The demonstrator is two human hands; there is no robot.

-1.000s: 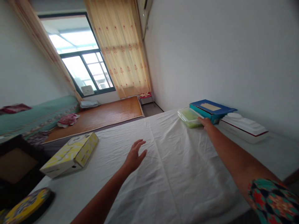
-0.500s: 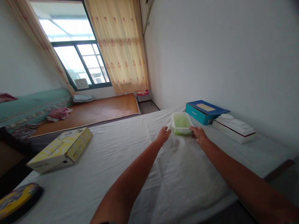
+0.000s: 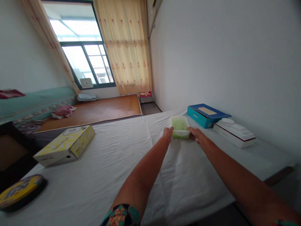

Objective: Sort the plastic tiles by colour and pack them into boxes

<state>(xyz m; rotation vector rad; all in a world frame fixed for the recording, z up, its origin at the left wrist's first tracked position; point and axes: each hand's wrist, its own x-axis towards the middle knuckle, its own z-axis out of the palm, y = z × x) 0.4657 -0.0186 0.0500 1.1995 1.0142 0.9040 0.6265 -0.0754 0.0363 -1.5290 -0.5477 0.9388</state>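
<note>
A clear plastic food container with a pale lid and something green inside sits on the white cloth toward the far side of the table. My left hand grips its left edge, thumb at the lid's rim. On the opposite side, my right hand holds the right edge near the front corner. Both arms stretch forward over the cloth. The undersides of my fingers are partly hidden.
Right of the container lie a blue box and a white box with a lumpy white top, near the wall. At left are a yellow-and-white carton and a round yellow tin. A white cloth covers the table.
My left hand has closed onto the container's left side, where a gap showed before. The container sits slightly further left, and my right hand stays on its right edge. The view has shifted a little.
</note>
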